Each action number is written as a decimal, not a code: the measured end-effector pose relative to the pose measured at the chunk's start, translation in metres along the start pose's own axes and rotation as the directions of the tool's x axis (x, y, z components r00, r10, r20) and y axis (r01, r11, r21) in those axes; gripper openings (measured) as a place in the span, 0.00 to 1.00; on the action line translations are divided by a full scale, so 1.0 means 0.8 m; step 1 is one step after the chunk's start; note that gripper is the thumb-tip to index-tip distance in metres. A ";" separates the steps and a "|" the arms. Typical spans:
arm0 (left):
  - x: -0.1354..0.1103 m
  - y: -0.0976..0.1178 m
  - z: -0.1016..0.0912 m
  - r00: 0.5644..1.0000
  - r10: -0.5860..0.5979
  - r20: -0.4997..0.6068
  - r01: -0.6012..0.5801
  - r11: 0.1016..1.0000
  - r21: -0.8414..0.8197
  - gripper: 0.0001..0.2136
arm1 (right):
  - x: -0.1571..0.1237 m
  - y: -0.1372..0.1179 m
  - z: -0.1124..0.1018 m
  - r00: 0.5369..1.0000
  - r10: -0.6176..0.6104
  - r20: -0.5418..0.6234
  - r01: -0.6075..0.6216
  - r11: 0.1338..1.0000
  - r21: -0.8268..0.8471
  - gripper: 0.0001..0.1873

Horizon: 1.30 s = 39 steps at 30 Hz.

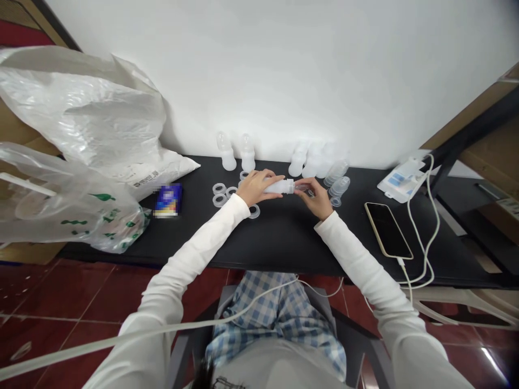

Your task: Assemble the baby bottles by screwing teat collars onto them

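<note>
My left hand (261, 186) is wrapped round a white baby bottle (287, 186), which lies tilted on its side with its neck towards the right. The fingers of my right hand (317, 200) pinch a small clear piece (300, 186) at the bottle's mouth; its exact shape is partly hidden by the fingers. Several white bottle rings (219, 200) lie beside and under my left hand. Past my right hand stand clear, dome-shaped pieces (339, 187), which look like nipples or caps.
Two capped bottles (248, 155) and a group of white bottles (297, 162) stand along the wall. At left are plastic bags (101, 113) and a blue packet (168, 200). A phone (388, 229) on a cable and a white packet (401, 178) lie at right.
</note>
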<state>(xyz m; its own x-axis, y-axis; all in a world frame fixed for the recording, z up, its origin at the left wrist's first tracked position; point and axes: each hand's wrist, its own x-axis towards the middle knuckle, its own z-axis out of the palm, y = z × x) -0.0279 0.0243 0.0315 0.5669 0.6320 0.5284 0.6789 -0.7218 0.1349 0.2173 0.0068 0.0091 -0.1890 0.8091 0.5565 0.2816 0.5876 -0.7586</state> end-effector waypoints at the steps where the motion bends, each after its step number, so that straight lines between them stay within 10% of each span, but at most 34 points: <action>1: -0.001 0.000 0.000 1.000 0.001 0.013 -0.001 1.000 -0.022 0.26 | -0.001 -0.003 0.001 1.000 -0.013 0.018 0.014 1.000 -0.014 0.15; 7: 0.007 0.007 -0.013 0.963 -0.183 0.201 0.237 0.926 -0.295 0.26 | -0.008 -0.011 0.001 0.990 -0.130 0.052 0.137 0.976 -0.168 0.10; 15: 0.022 -0.002 -0.032 0.689 -0.047 0.723 0.689 0.351 -0.634 0.32 | -0.014 -0.007 -0.004 0.959 -0.245 0.144 0.279 0.907 -0.316 0.19; 24: 0.013 0.015 -0.011 0.969 -0.167 0.183 0.228 0.892 -0.390 0.27 | -0.007 -0.008 -0.011 0.991 -0.047 0.125 0.083 0.951 -0.299 0.22; 31: 0.002 0.022 0.004 0.998 0.020 0.053 -0.014 0.993 -0.113 0.30 | -0.006 -0.003 -0.009 0.994 0.027 0.102 0.025 0.877 -0.479 0.34; 39: -0.001 0.009 0.008 0.998 0.030 0.055 -0.021 0.988 -0.155 0.32 | -0.004 -0.009 -0.014 0.943 -0.153 0.295 0.297 0.784 -0.544 0.30</action>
<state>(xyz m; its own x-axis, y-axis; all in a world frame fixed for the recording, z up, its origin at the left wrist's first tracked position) -0.0204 0.0201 0.0266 0.6119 0.6245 0.4853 0.5862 -0.7701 0.2518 0.2267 0.0002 0.0168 -0.4988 0.6773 0.5408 0.6767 0.6942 -0.2452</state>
